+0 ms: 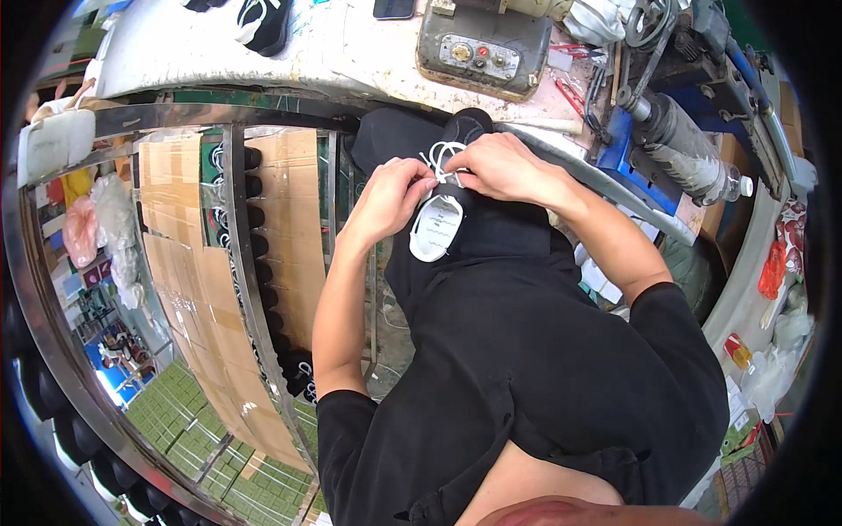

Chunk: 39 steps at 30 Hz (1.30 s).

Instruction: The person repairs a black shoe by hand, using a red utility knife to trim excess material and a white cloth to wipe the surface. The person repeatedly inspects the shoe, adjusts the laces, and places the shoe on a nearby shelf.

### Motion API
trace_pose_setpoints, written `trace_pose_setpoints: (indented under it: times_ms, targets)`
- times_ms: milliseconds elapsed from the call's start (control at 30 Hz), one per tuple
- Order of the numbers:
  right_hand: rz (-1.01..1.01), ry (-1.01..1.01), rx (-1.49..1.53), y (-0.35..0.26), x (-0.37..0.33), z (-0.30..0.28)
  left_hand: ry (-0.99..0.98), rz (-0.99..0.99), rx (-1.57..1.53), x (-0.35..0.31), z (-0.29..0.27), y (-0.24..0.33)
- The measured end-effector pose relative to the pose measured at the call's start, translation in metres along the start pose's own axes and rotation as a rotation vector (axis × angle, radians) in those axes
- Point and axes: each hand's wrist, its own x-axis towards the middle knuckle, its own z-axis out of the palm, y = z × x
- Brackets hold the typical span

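Note:
A black shoe [450,190] with a white insole rests on my lap, its toe pointing away from me. White shoelaces [445,157] rise in loops above the tongue. On the left side of the shoe opening, my left hand [399,191] pinches at the laces with thumb and fingers together. From the right, my right hand [496,168] has its thumb and forefinger closed on the white lace by the loops. Both hands meet near the top of the lacing, and the fingertips partly cover the lace ends.
Ahead is a worktable [351,53] with a metal control box [481,54], a phone [394,9], another black shoe [263,26] and red-handled pliers [570,95]. A metal rack [241,219] holding cardboard and several black shoes stands at my left. A plastic bottle [735,187] and machinery are at the right.

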Motion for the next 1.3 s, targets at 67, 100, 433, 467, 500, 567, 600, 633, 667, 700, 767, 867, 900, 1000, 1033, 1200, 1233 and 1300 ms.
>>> trace_pose_setpoints:
  times_ms: [67,100,433,467,500,567,600,633,667,700,767,867,900,1000,1033,1200,1233,1300]
  targets:
    - [-0.010,0.014,-0.094,-0.012,-0.004,-0.014,0.021,0.049,0.044,-0.001,-0.003,0.002]
    - [0.001,0.025,-0.130,-0.021,-0.010,-0.024,0.040,0.073,0.073,-0.003,-0.007,0.009]
    - [0.372,-0.108,0.339,-0.050,-0.068,-0.031,-0.258,-0.294,-0.771,0.002,-0.005,-0.002]
    - [0.362,-0.075,0.414,-0.052,-0.069,-0.030,-0.325,-0.337,-0.943,0.007,-0.003,0.000]
    - [0.346,-0.034,0.458,-0.053,-0.067,-0.027,-0.393,-0.380,-1.114,0.012,-0.004,0.004]
    - [0.312,0.050,0.541,-0.051,-0.062,-0.017,-0.443,-0.571,-1.204,0.021,-0.008,0.008]
    - [0.255,0.097,0.554,-0.048,-0.059,-0.012,-0.441,-0.594,-1.272,0.026,-0.008,0.004]
    - [0.337,0.077,0.635,-0.049,-0.056,-0.014,-0.437,-0.617,-1.340,0.030,-0.009,0.002]
    - [0.415,0.059,0.715,-0.053,-0.050,-0.020,-0.512,-0.671,-1.236,0.035,-0.011,0.004]
    - [0.493,0.038,0.796,-0.055,-0.046,-0.024,-0.595,-0.700,-1.183,0.038,-0.013,0.003]
    - [0.457,0.139,0.772,-0.048,-0.038,-0.022,-0.636,-0.679,-1.138,0.038,-0.017,0.002]
    - [0.595,0.022,0.823,-0.027,-0.025,-0.021,-0.607,-0.485,-0.820,0.039,-0.024,0.005]
    - [0.625,-0.007,0.999,-0.015,-0.020,-0.017,-0.477,-0.455,-0.663,0.039,-0.028,0.014]
    - [0.550,-0.046,0.852,-0.009,-0.011,-0.008,-0.187,-0.111,-0.233,0.034,-0.030,0.015]
    - [0.509,-0.062,0.856,-0.009,-0.007,-0.003,-0.090,0.023,-0.143,0.033,-0.028,0.014]
    - [0.534,0.029,1.056,-0.002,0.000,0.012,0.249,0.189,-0.031,0.017,-0.003,-0.006]
    - [0.569,0.057,1.094,-0.001,-0.002,0.014,0.291,0.250,-0.070,0.014,0.006,-0.009]
    - [0.644,0.107,1.170,-0.001,-0.004,0.020,0.376,0.367,-0.151,0.006,0.028,-0.018]
